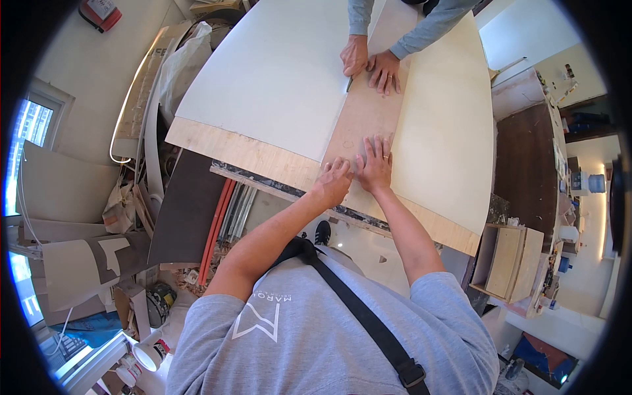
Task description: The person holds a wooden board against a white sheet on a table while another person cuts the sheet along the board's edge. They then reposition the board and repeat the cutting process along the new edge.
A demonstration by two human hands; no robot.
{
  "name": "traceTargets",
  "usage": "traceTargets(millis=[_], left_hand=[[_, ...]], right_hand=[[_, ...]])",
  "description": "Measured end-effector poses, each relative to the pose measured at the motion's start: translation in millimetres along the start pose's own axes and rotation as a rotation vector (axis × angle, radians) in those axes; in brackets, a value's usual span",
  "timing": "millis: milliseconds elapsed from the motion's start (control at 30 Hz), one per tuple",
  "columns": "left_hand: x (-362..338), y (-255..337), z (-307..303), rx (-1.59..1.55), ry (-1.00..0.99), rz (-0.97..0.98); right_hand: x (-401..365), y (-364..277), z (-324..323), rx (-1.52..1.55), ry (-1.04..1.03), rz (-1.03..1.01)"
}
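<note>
A broad white panel (257,79) fills most of the work area, with a cream panel (444,118) on its right. Pale wood (243,141) borders their near edges, and below it runs a paint-spotted beam (263,183). The long brown board (365,115) lies flat between the two panels, reaching from the near edge towards a co-worker in grey-blue sleeves (431,31). The right hand (375,164) lies palm down on the near part of the board, its fingers straight and slightly spread. The left hand (334,183) rests at the board's left edge with fingers bent; whether it grips anything cannot be told. Farther up, the co-worker's one hand (383,71) is spread on the board, while the other (355,55) is closed around a small dark tool (349,84) at its left edge.
</note>
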State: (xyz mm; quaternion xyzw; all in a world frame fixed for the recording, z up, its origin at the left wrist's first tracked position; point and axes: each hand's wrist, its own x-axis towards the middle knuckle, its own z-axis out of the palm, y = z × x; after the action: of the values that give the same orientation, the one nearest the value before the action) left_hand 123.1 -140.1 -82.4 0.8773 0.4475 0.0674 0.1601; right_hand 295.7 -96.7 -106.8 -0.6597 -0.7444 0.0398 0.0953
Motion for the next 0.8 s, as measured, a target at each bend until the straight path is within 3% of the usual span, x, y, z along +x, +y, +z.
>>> traceTargets(millis=[800], left_hand=[[0.0,-1.8,2.3,-0.009,0.025,0.030]], right_hand=[[-0.3,-1.1,-2.0,-0.003,-0.013,0.009]])
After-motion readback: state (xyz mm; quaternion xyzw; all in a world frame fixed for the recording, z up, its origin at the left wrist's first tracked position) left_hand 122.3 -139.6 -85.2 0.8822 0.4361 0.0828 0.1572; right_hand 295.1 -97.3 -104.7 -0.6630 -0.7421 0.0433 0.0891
